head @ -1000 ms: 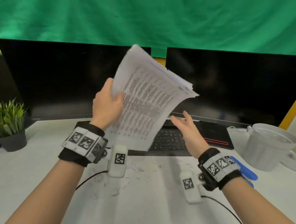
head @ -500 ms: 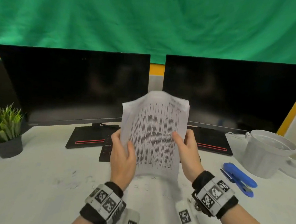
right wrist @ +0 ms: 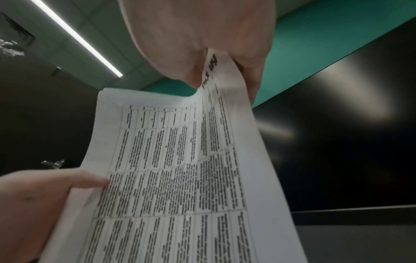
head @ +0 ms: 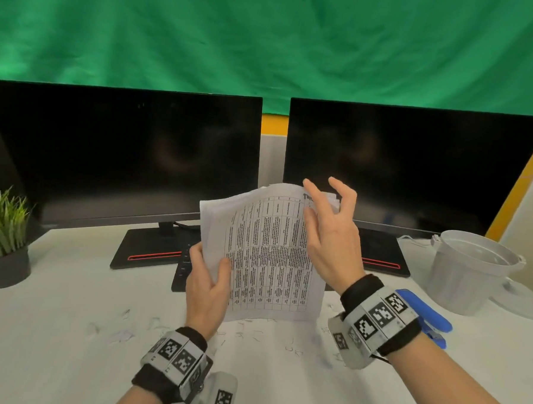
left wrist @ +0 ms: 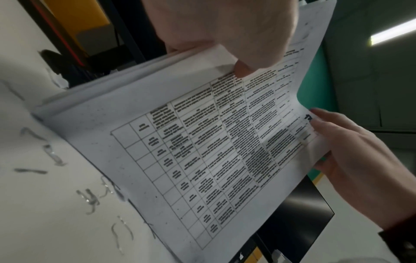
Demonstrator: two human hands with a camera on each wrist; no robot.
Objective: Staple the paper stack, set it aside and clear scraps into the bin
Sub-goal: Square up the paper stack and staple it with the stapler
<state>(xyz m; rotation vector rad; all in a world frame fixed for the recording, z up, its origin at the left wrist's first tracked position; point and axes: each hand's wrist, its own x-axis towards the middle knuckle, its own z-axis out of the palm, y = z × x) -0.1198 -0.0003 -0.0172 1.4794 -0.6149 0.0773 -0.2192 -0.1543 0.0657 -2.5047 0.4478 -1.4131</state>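
The printed paper stack (head: pixel 265 254) stands upright with its bottom edge on the white desk (head: pixel 67 330). My left hand (head: pixel 211 260) grips its left edge, thumb on the front sheet (left wrist: pixel 241 69). My right hand (head: pixel 320 204) pinches the upper right corner, thumb in front, and two fingers stick up above the paper. In the right wrist view the sheet (right wrist: pixel 180 178) runs up between thumb and fingers. Several small scraps and bent staples (head: pixel 160 323) lie on the desk in front of the stack. The blue stapler (head: pixel 429 315) lies to the right, partly behind my right wrist. The white bin (head: pixel 471 274) stands open at far right.
Two dark monitors (head: pixel 122 154) stand at the back, their stands and a black keyboard (head: pixel 183 268) just behind the paper. A potted plant (head: pixel 1 237) is at the left edge. A flat white lid (head: pixel 525 303) lies beside the bin.
The stack came down from high in my left hand to stand on the desk. My right hand took its right side, then slid up to the top corner.
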